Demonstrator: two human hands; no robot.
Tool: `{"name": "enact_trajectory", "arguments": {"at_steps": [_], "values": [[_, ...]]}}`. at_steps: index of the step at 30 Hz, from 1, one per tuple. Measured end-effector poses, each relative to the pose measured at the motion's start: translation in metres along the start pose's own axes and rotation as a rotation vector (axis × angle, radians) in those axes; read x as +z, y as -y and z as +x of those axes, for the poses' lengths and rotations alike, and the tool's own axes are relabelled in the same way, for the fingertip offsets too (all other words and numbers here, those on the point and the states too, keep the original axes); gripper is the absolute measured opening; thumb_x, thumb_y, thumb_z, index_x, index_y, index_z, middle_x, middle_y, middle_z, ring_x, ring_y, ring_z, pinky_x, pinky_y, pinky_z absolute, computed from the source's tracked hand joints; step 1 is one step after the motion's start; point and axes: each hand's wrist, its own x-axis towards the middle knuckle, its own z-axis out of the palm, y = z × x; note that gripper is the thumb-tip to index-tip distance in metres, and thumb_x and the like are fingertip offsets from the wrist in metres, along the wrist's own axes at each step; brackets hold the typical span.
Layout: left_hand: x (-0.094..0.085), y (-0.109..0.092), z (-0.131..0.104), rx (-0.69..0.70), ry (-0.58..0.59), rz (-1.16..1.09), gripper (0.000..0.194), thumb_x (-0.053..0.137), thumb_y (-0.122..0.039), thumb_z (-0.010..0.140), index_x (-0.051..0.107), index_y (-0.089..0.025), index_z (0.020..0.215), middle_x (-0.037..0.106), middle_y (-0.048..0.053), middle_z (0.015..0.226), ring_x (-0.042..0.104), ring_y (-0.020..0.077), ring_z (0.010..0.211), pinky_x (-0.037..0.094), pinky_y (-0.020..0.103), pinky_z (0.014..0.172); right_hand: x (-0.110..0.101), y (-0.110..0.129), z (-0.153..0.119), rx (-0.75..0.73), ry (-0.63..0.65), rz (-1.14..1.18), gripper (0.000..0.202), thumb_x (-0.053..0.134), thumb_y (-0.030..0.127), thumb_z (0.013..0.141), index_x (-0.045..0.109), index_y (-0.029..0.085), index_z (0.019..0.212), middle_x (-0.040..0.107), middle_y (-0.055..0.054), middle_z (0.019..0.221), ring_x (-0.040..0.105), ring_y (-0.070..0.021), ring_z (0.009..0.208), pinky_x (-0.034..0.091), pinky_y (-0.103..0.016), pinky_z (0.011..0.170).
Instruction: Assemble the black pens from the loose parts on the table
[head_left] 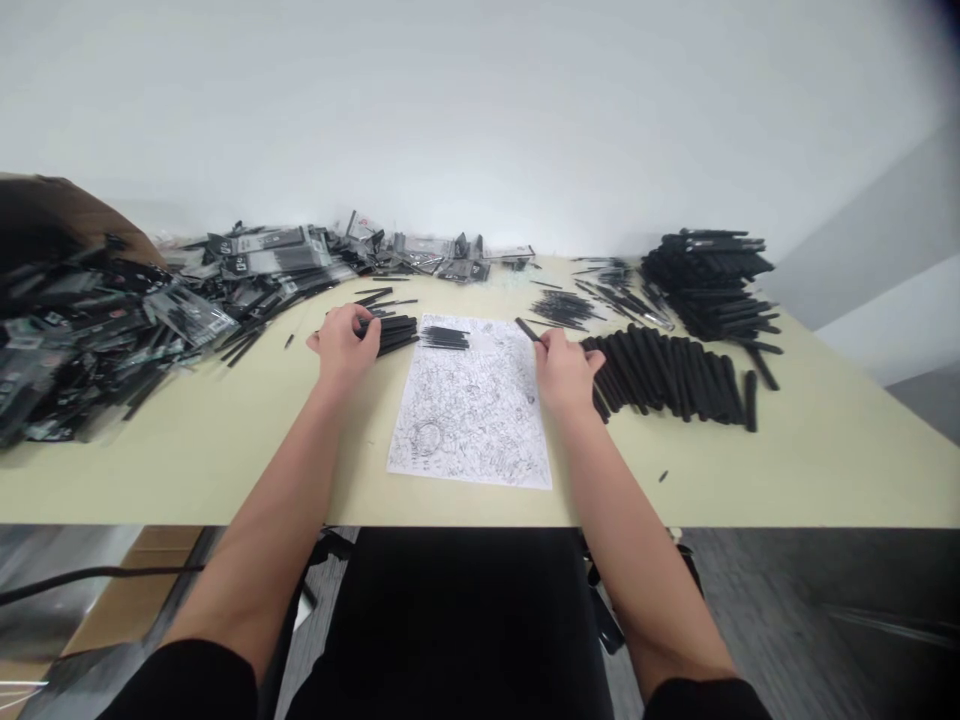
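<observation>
My left hand reaches to a small pile of black pens left of the paper. Its fingers are curled and pinched on a dark pen at the pile's near end, partly hidden by the hand. My right hand is closed on a short black pen, which points up and left over the paper's upper right corner. Between the hands lies a white sheet of paper covered in scribbles. Several thin black refills rest on its top edge. Thick black pens lie in a row beside my right hand.
Clear plastic packets and black pens are heaped at the left, by a brown cardboard box. More black pens are stacked at the back right, near loose thin refills. A small black piece lies near the front edge.
</observation>
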Motion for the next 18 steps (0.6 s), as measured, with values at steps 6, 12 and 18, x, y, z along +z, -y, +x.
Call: {"name": "enact_trajectory", "arguments": {"at_steps": [6,12,18], "values": [[0.0,-0.008,-0.01,0.269,0.116,-0.009,0.018,0.062,-0.038,0.088,0.064,-0.024,0.099,0.066,0.004,0.103,0.059,0.0228,0.097,0.03,0.039,0.088,0.001,0.019,-0.011,-0.399,0.055,0.133,0.023,0.04,0.032,0.102,0.06,0.023,0.108,0.074,-0.008,0.104,0.062,-0.0243,0.094,0.024,-0.042,0.095],[0.004,-0.016,-0.022,0.496,0.31,0.017,0.025,0.064,-0.045,0.088,0.067,-0.027,0.106,0.067,0.006,0.114,0.057,0.027,0.11,0.026,0.04,0.09,0.002,0.021,-0.014,-0.525,0.135,0.221,0.023,0.045,0.033,0.101,0.064,0.023,0.111,0.073,-0.008,0.111,0.066,-0.0233,0.098,0.036,-0.038,0.092],[0.01,-0.025,-0.031,0.65,0.429,0.001,0.032,0.063,-0.048,0.09,0.068,-0.028,0.114,0.066,0.006,0.117,0.059,0.0262,0.107,0.026,0.04,0.087,0.002,0.023,-0.015,-0.602,0.179,0.283,0.024,0.05,0.036,0.099,0.066,0.024,0.112,0.074,-0.006,0.108,0.068,-0.0215,0.093,0.048,-0.034,0.084]]}}
